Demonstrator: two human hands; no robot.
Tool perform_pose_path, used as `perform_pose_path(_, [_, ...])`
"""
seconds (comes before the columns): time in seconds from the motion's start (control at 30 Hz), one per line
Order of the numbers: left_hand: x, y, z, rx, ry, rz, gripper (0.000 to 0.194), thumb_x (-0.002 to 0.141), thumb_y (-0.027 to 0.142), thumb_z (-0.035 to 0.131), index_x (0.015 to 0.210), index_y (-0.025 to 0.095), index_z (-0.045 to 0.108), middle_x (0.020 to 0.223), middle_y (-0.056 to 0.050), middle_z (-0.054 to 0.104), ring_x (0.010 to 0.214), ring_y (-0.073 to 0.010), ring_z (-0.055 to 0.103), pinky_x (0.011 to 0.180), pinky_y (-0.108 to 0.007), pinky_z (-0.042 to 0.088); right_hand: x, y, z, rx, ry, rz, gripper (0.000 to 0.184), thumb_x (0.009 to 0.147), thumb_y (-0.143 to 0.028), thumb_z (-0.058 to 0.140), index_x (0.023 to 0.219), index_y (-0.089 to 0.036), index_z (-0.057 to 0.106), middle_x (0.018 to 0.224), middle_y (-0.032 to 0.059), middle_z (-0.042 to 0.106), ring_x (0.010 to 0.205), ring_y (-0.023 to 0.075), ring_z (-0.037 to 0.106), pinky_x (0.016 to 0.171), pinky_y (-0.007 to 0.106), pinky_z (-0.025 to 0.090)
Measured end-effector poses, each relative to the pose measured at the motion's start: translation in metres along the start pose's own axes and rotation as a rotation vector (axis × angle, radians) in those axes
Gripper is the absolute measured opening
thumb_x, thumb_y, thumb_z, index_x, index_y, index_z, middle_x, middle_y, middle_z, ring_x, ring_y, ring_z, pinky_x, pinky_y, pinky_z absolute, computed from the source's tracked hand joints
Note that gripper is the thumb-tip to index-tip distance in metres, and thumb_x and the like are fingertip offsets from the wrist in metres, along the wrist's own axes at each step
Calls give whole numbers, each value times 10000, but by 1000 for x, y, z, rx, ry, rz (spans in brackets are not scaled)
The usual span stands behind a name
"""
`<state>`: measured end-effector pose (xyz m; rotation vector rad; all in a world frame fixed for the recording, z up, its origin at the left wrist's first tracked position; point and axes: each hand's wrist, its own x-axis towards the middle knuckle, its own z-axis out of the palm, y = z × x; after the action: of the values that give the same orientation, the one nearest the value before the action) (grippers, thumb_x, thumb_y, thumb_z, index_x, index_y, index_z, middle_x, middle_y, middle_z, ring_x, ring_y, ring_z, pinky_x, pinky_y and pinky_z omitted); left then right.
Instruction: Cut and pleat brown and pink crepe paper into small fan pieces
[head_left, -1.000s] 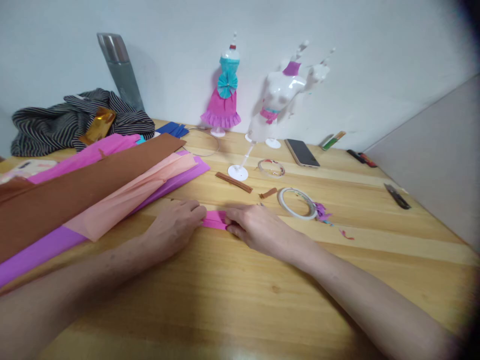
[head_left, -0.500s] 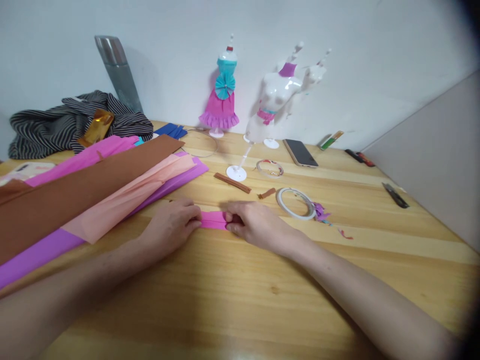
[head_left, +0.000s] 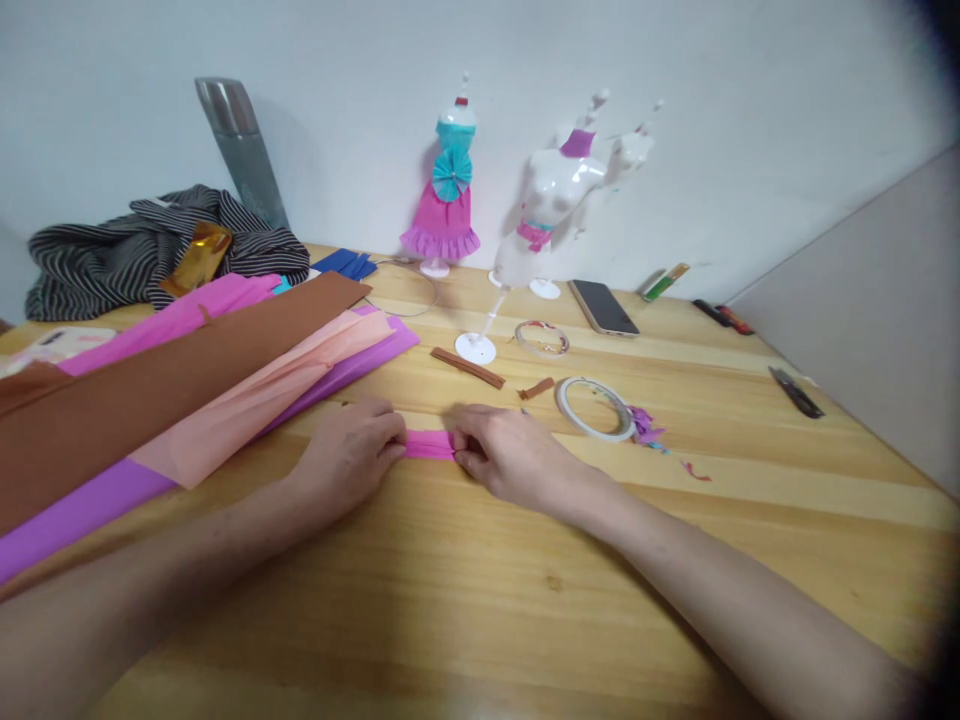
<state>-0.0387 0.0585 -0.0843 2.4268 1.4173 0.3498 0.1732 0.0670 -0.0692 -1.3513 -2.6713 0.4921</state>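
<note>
A short pink paper strip (head_left: 430, 445) with a lengthwise crease is stretched between my hands, low over the wooden table. My left hand (head_left: 352, 450) pinches its left end, and my right hand (head_left: 514, 450) pinches the right end; both ends are hidden by the fingers. Beyond the hands lie a folded brown strip (head_left: 467, 368) and a small brown scrap (head_left: 536, 388). A roll of white tape (head_left: 564, 410) lies past my right hand, with purple scraps (head_left: 645, 426) at its side.
Brown (head_left: 187, 385), peach and purple paper sheets cover the left side. Along the wall stand a dressed mini mannequin (head_left: 452, 185) and white mannequins (head_left: 559, 180). A phone (head_left: 604, 307), a box cutter (head_left: 796, 392) and a grey bottle (head_left: 244, 150) are farther out.
The pink strip between my hands looks narrower, its near and far edges closer together. Both hands keep their pinch and have hardly moved; the whole view has shifted slightly.
</note>
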Motion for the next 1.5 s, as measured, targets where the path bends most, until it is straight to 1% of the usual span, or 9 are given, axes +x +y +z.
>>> perform_pose_path(0.13, [-1,1,1,130,20,70,216,889,213,443,737,163,587,817,-30,577,785,-166,532,706,-291,403,-3,-9,-2,-150,24,-49,182,832,-129,435,934,-174,578,925,57,601,734,146,539,566,254,288])
perform_pose_path(0.23, [-2,2,1,244,26,136,245,906,190,403,740,159,581,848,-46,574,790,-175,520,707,-305,408,-5,-13,-5,-220,22,-63,216,846,-143,429,993,-176,585,971,69,597,750,161,553,557,262,287])
perform_pose_path(0.37, [-2,-1,3,285,32,169,233,908,169,394,754,157,568,865,-49,575,788,-179,514,692,-305,409,-5,-12,-6,-203,17,-92,198,827,-140,445,967,-171,581,939,60,598,702,146,537,546,261,280])
perform_pose_path(0.57, [-1,-4,2,289,2,125,254,922,200,372,760,163,565,801,-39,576,759,-174,519,693,-304,403,-2,-3,-3,-58,51,-106,127,787,-96,463,831,-172,556,799,20,590,603,105,465,534,244,257])
perform_pose_path(0.8, [2,-2,-5,174,-57,48,224,909,230,406,809,165,595,862,-51,607,812,-191,557,715,-307,411,1,4,-2,95,50,-58,127,751,-63,472,729,-177,521,694,-13,551,576,91,431,544,227,248])
perform_pose_path(1.03, [5,-6,-6,-28,-34,-10,153,859,200,480,774,171,603,824,-21,617,784,-158,561,694,-262,400,6,6,-6,180,18,12,139,720,-63,487,642,-177,471,651,-28,513,582,89,413,555,219,254])
perform_pose_path(1.3, [6,-7,-6,-109,-1,-46,99,830,188,536,833,174,634,868,-19,643,809,-158,570,708,-261,411,6,3,-4,141,34,94,99,714,-93,534,701,-187,502,628,-33,521,558,95,412,537,225,229])
perform_pose_path(1.43, [7,-6,-7,-95,-29,-52,115,831,189,530,782,176,634,833,-11,636,779,-153,567,674,-256,403,5,0,-4,93,29,104,92,731,-104,537,704,-186,506,649,-22,552,567,100,440,533,232,223])
perform_pose_path(1.5, [7,-5,-7,-80,-32,-49,123,833,195,526,770,176,630,822,-9,629,771,-151,565,668,-256,401,4,0,-3,72,43,109,88,737,-107,541,754,-192,522,674,-16,576,581,104,460,536,234,224])
